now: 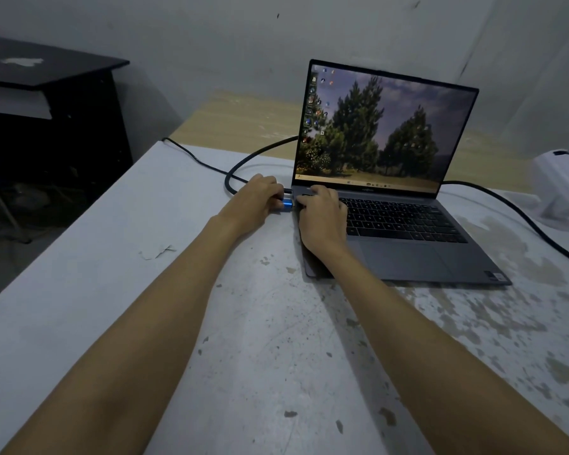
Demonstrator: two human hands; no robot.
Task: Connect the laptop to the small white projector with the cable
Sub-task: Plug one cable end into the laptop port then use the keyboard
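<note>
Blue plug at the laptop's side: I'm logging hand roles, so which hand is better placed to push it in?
Left. The left hand already grips the blue plug beside the laptop; the right hand rests on the laptop's corner.

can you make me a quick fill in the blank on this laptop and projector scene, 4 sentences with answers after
1. The left hand holds a cable plug whose metal shell is coloured ____.
2. The right hand rests on the laptop at its ____ edge.
3. The laptop's lid is ____, with its screen lit.
4. The small projector at the right of the table is coloured ____.

Missing words: blue; left; open; white
</note>
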